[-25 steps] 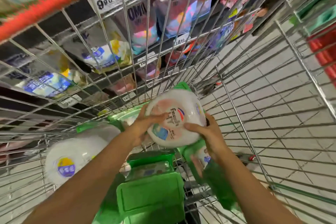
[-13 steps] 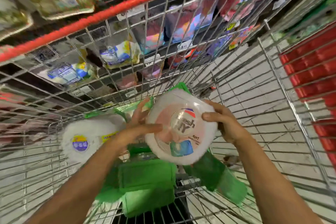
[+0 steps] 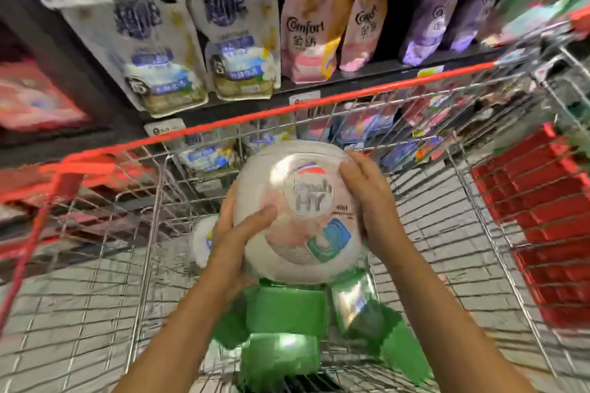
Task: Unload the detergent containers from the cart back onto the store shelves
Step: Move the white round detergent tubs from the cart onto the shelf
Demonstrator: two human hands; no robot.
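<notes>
I hold a round white detergent tub point(image 3: 297, 214) with a pink label and a green lid, lifted above the wire cart point(image 3: 153, 201). My left hand point(image 3: 239, 226) grips its lower left side with the thumb across the front. On the tub's right side my right hand point(image 3: 367, 201) presses flat. Below, in the cart, lie several more containers with green lids point(image 3: 284, 313) and another white tub point(image 3: 204, 242), partly hidden behind my left hand.
Store shelves point(image 3: 351, 76) stand just beyond the cart's red-trimmed front rim point(image 3: 287, 110), stocked with white refill pouches point(image 3: 159, 54), pink Comfort pouches point(image 3: 306, 35) and purple ones point(image 3: 427, 25). Red baskets point(image 3: 542, 217) sit to the right of the cart. Tiled floor shows through the wire.
Both hands have raised the white tub out of the cart toward the shelves. My view has tilted up, bringing the upper shelves into sight.
</notes>
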